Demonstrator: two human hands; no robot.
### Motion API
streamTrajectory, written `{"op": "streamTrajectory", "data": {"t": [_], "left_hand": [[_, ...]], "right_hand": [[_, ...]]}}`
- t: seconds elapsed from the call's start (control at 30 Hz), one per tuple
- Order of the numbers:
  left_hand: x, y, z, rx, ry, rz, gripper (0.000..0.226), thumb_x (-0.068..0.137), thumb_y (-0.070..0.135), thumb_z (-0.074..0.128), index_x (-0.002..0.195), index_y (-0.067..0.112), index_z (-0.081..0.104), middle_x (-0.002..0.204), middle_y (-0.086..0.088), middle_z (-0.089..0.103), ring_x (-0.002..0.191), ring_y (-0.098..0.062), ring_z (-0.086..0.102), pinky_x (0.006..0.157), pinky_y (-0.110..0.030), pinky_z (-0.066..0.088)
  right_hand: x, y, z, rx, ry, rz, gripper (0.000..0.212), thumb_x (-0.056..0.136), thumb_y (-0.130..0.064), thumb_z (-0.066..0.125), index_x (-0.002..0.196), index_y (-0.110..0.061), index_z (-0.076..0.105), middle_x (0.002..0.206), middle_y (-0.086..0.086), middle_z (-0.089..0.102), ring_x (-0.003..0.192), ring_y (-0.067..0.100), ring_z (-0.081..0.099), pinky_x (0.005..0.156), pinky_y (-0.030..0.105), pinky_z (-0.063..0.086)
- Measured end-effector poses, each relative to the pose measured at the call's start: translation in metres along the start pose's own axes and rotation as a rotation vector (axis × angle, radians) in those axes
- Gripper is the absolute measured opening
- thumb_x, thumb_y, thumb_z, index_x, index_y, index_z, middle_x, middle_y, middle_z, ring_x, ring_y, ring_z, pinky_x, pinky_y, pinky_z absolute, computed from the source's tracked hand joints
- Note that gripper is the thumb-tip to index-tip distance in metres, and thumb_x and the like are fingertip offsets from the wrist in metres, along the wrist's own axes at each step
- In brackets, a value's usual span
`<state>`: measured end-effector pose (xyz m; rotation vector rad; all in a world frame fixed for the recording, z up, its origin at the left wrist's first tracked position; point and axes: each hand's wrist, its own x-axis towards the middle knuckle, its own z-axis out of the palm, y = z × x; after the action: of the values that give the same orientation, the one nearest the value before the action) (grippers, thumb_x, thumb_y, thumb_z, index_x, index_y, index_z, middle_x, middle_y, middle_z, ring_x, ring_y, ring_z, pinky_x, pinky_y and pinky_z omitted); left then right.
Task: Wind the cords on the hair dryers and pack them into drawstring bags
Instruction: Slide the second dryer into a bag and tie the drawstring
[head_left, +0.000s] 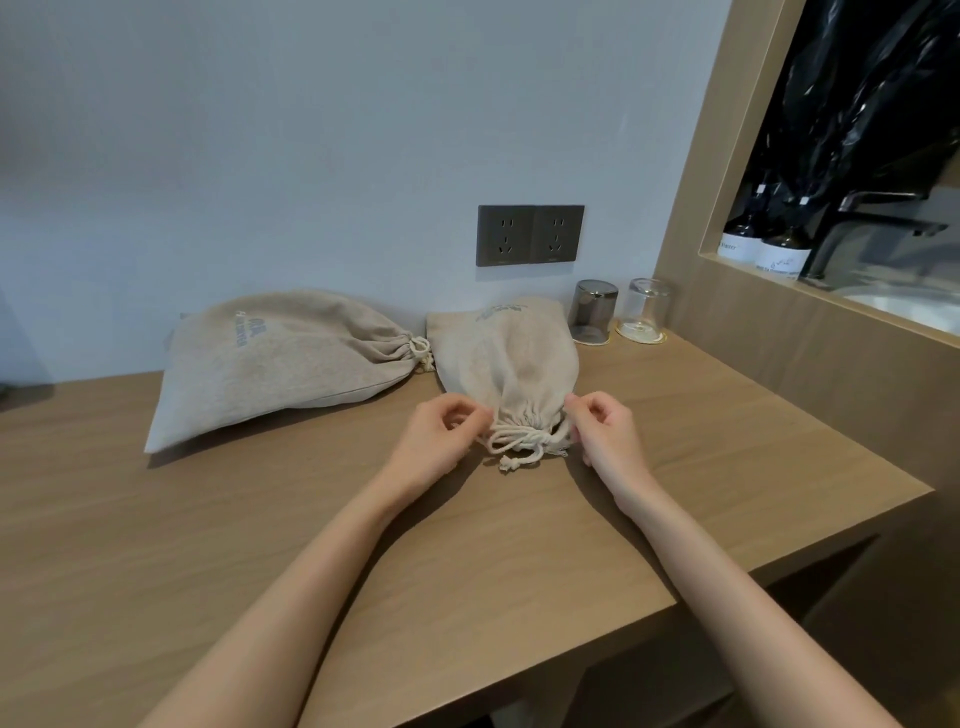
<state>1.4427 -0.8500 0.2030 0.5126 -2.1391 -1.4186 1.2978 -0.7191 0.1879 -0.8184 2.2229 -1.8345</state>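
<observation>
Head view, near bag (511, 358): it lies on the worktop (260, 519) in front of you, bulged, with its mouth gathered closed.
Head view, second bag (280, 358): it lies to the left of the near bag, also full and closed.
Left hand (441, 436): the fingers are curled at the left edge of the gathered neck. I cannot tell if they pinch the cloth.
Right hand (605, 431): the fingers are curled and the tips touch the right side of the neck. A pinch is not sure here either.
Drawstring (519, 441): it lies looped between your hands, with the knotted end toward you.
Handling: the cloth is soft and limp. You probably have a hard, rather heavy dryer inside, although none is visible. Hold the body from below, or the neck, not the cord alone.
Direction, near bag: the long axis runs from the wall to you and the mouth points at you.
Direction, second bag: the long axis runs left to right and the mouth points right.
</observation>
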Motion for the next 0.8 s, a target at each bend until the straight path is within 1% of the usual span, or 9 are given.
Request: {"op": "streamTrajectory", "data": {"t": [0.1,0.2,0.27,0.37,0.43,0.53,0.63,0.7,0.8], "left_hand": [[0.009,-0.008,0.0,-0.103,0.257,-0.007,0.011,0.091,0.022,0.06,0.098,0.014,0.063,0.099,-0.004,0.068,0.086,-0.013,0.062,0.081,-0.032,0.049],[0.02,-0.014,0.0,-0.15,0.405,-0.038,0.031,0.092,0.025,0.059,0.121,0.016,0.055,0.123,-0.005,0.057,0.094,-0.005,0.055,0.08,-0.019,0.044],[0.031,-0.02,0.0,-0.162,0.421,-0.081,0.045,0.092,0.034,0.058,0.133,0.021,0.048,0.133,-0.003,0.049,0.109,-0.012,0.052,0.091,-0.024,0.04],[0.048,-0.023,0.004,-0.131,0.415,-0.114,0.053,0.091,0.041,0.056,0.14,0.025,0.042,0.139,-0.005,0.046,0.121,-0.016,0.046,0.105,-0.034,0.037],[0.059,-0.022,0.008,-0.132,0.403,-0.113,0.056,0.092,0.041,0.055,0.142,0.023,0.04,0.141,-0.006,0.045,0.126,-0.018,0.044,0.108,-0.036,0.035],[0.076,-0.02,0.015,-0.158,0.38,-0.108,0.055,0.093,0.038,0.055,0.142,0.02,0.039,0.145,-0.005,0.042,0.133,-0.016,0.039,0.112,-0.035,0.031],[0.091,-0.019,0.022,-0.191,0.379,-0.096,0.057,0.093,0.038,0.054,0.144,0.019,0.038,0.149,-0.001,0.038,0.137,-0.013,0.033,0.114,-0.031,0.025],[0.099,-0.019,0.025,-0.209,0.372,-0.086,0.056,0.095,0.038,0.052,0.145,0.018,0.036,0.151,0.001,0.035,0.139,-0.011,0.03,0.11,-0.024,0.022],[0.106,-0.022,0.023,-0.206,0.33,-0.073,0.056,0.096,0.037,0.05,0.146,0.017,0.035,0.151,0.003,0.034,0.139,-0.01,0.029,0.106,-0.021,0.021]], "right_hand": [[0.005,0.003,0.002,-0.06,0.093,-0.034,0.013,0.088,-0.031,0.062,0.085,-0.023,0.053,0.086,-0.006,0.058,0.084,0.016,0.056,0.082,0.04,0.047],[0.016,-0.001,0.005,-0.095,0.154,-0.027,0.019,0.09,-0.032,0.06,0.105,-0.024,0.051,0.116,-0.003,0.053,0.116,0.02,0.043,0.102,0.04,0.036],[0.025,-0.007,0.008,-0.105,0.16,0.002,0.03,0.092,-0.034,0.057,0.119,-0.023,0.048,0.129,0.001,0.046,0.124,0.021,0.035,0.103,0.036,0.029],[0.042,-0.008,0.016,-0.045,0.13,0.001,0.042,0.093,-0.038,0.054,0.131,-0.025,0.041,0.139,0.003,0.04,0.131,0.019,0.034,0.109,0.041,0.029],[0.053,-0.006,0.023,0.0,0.132,-0.02,0.047,0.093,-0.039,0.054,0.135,-0.025,0.039,0.141,0.003,0.039,0.131,0.018,0.037,0.108,0.038,0.031],[0.069,-0.004,0.033,0.032,0.133,-0.026,0.05,0.094,-0.041,0.053,0.138,-0.024,0.039,0.143,0.002,0.041,0.129,0.017,0.04,0.105,0.033,0.033],[0.083,0.0,0.041,0.027,0.083,-0.049,0.053,0.093,-0.043,0.054,0.14,-0.023,0.038,0.146,-0.001,0.04,0.134,0.015,0.036,0.108,0.031,0.029],[0.089,0.003,0.046,0.018,0.046,-0.067,0.058,0.091,-0.046,0.056,0.141,-0.024,0.037,0.147,-0.004,0.04,0.136,0.013,0.035,0.11,0.03,0.028],[0.094,0.007,0.049,0.017,0.013,-0.076,0.063,0.088,-0.049,0.06,0.142,-0.026,0.036,0.147,-0.008,0.039,0.136,0.01,0.035,0.108,0.026,0.028]]}}
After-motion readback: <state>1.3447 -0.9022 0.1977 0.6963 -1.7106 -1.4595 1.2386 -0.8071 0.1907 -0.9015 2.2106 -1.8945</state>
